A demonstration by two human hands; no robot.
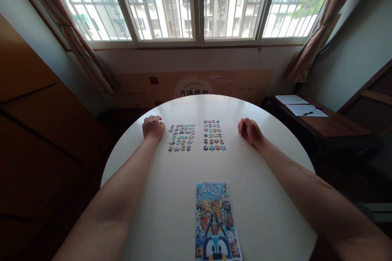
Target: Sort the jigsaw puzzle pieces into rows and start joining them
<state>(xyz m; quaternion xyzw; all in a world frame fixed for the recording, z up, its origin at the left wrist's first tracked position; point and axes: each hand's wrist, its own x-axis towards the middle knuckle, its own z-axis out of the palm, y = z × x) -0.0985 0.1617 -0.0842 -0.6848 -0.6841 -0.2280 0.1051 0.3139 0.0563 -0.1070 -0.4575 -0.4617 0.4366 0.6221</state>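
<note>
Jigsaw puzzle pieces lie loose on the white round table (171, 195) in two blocks of rows, a left block (183, 132) and a right block (214, 130). Just left of the left block rests my left hand (153, 127), its fingers curled in and nothing visible in them. My right hand (250, 131) lies on its side to the right of the other block, closed in a loose fist, apart from the pieces. Nearer to me is a colourful Bluey picture sheet (217, 220), with a blue dog's face at its lower end.
Beyond the table's far edge, a printed cardboard panel (245, 83) stands under the barred window (199, 4). At the right, a dark wooden bench (337, 124) carries papers (306, 110) and a pen (308, 113). A brown cabinet (33, 130) is on the left.
</note>
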